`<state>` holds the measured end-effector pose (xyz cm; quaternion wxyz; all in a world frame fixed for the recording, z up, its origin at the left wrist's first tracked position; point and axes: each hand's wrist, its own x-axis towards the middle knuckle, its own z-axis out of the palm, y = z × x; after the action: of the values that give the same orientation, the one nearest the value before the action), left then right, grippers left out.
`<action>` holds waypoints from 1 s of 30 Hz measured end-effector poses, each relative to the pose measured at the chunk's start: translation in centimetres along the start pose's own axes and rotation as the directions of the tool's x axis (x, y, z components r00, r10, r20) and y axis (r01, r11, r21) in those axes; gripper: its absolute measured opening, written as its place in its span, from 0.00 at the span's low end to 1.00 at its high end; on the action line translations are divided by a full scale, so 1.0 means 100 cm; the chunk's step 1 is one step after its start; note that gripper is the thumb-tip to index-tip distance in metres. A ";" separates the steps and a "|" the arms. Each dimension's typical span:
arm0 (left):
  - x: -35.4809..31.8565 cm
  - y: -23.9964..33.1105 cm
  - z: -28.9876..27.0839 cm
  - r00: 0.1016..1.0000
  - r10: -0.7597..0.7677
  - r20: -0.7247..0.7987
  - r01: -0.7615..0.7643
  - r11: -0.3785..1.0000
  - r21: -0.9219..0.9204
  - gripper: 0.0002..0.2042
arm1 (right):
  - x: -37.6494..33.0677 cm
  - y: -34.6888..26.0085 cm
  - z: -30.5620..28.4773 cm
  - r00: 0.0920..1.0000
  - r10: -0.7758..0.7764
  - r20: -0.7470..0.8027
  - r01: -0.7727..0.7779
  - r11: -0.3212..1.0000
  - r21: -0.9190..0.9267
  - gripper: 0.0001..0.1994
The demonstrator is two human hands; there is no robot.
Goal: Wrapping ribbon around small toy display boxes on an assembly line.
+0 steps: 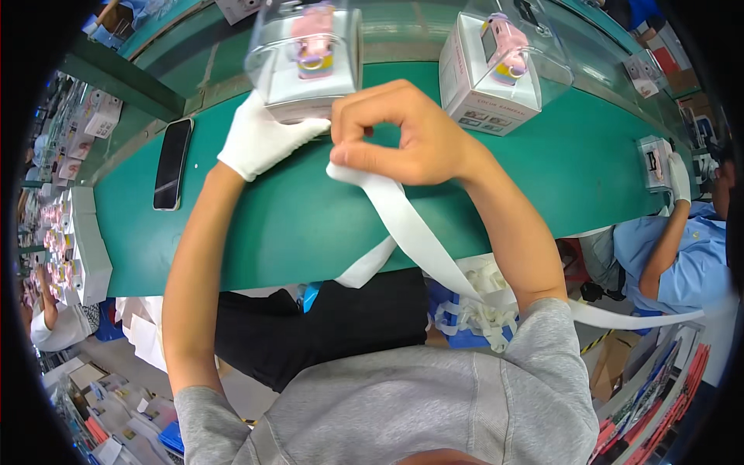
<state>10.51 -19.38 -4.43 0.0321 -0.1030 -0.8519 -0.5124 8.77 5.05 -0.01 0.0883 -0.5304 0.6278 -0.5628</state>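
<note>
A white box (pixel 304 108) with a clear plastic cover and a pink toy camera (pixel 314 39) on top stands in front of me. My left hand (pixel 260 143), in a white glove, grips the box at its near left corner, thumb along the lower front. My bare right hand (pixel 415 136) is closed near the box's near right corner, pinching the end of a wide white strip (pixel 415 229). The strip runs down over the table edge, with another length folded beside it. To the right stands a similar box (pixel 484 93) holding another pink toy camera (pixel 509 48).
A black phone (pixel 172 164) lies on the green table (pixel 535 174) at left. Several white boxes (pixel 91 248) are stacked at the left end. At right, a co-worker's gloved hand (pixel 679 178) touches a small clear-covered box (pixel 656 164). Loose strips (pixel 484 314) hang below the table edge.
</note>
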 end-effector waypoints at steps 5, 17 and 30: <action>0.030 0.013 0.029 0.986 0.059 0.153 -0.089 0.977 0.196 0.33 | -0.004 -0.004 0.016 0.971 -0.061 0.231 0.027 0.989 0.148 0.10; 0.066 0.037 0.079 0.916 0.252 0.312 -0.388 0.754 0.530 0.27 | 0.004 -0.019 0.014 0.982 -0.145 0.122 0.109 0.959 0.262 0.10; 0.137 -0.049 -0.083 0.907 0.367 -0.205 -0.030 0.543 0.839 0.23 | 0.009 0.060 0.043 0.971 0.231 -0.066 -0.178 0.875 0.450 0.11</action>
<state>-4.29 -26.95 -2.54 0.2893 -0.0790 -0.9521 -0.0602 8.08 0.57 -5.88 0.2282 -0.3931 0.5405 -0.7080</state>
